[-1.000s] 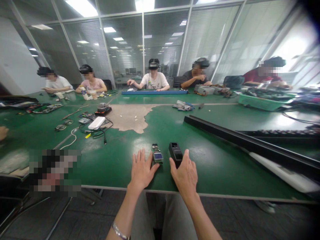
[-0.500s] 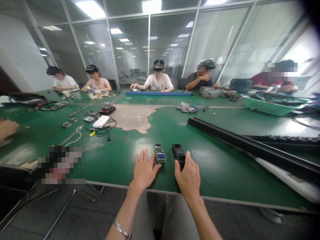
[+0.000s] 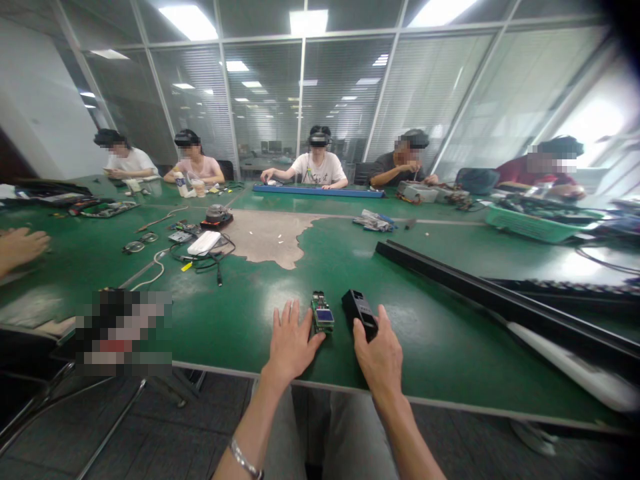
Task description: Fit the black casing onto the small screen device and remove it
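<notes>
My left hand [image 3: 291,340] lies flat on the green table, fingers spread. Beside its thumb and forefinger is a narrow green circuit board [image 3: 321,304] with a small blue-dark display screen [image 3: 325,316]. The thumb tip is at the board's near end; whether it touches is hard to tell. To the right, my right hand [image 3: 379,350] has its thumb and fingers on either side of the near end of a black plastic casing [image 3: 358,308] with cut-out openings. That casing lies at a slant, and its near end is partly hidden by the hand.
A long black rail [image 3: 450,277] crosses the table at right, above a white strip [image 3: 560,357]. A white box with cables [image 3: 204,243] sits left of centre. Further off are a green basket [image 3: 540,225] and several seated people. Another person's hand [image 3: 23,248] shows at far left.
The black casing has turned slightly, its near end swinging right with my right hand. My left hand stays spread beside the circuit board. The view has shifted a little.
</notes>
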`<state>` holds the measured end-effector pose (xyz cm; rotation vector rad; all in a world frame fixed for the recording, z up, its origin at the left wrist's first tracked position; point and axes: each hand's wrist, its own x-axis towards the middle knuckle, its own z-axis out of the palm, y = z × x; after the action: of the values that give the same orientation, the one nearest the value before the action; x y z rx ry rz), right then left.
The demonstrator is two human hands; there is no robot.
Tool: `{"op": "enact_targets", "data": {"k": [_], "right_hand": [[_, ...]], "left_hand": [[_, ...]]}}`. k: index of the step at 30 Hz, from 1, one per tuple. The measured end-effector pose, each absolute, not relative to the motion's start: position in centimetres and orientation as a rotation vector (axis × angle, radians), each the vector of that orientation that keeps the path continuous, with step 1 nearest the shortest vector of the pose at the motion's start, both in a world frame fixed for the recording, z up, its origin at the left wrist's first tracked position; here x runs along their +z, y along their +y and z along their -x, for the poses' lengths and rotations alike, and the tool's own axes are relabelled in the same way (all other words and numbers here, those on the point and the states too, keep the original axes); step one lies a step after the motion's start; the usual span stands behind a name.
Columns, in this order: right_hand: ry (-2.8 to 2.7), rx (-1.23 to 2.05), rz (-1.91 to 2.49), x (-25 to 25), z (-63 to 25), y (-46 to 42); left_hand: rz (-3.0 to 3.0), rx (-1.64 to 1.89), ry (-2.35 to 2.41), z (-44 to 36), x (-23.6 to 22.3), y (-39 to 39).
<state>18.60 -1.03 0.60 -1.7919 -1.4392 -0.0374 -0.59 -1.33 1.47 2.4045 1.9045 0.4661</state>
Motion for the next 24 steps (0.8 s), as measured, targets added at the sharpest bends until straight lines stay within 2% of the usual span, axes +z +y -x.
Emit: {"op": "enact_targets", "data": {"k": [7, 24], "right_hand": [[-1.456, 0.106, 1.662, 3.2, -16.2, -1.5], [-1.725, -0.088, 1.642, 4.6, -11.5, -1.3]], "left_hand": [[-2.404, 0.484, 1.911, 0.5, 1.2, -1.3], [-2.436, 0.370, 1.875, 0.6, 1.7, -1.5]]}}
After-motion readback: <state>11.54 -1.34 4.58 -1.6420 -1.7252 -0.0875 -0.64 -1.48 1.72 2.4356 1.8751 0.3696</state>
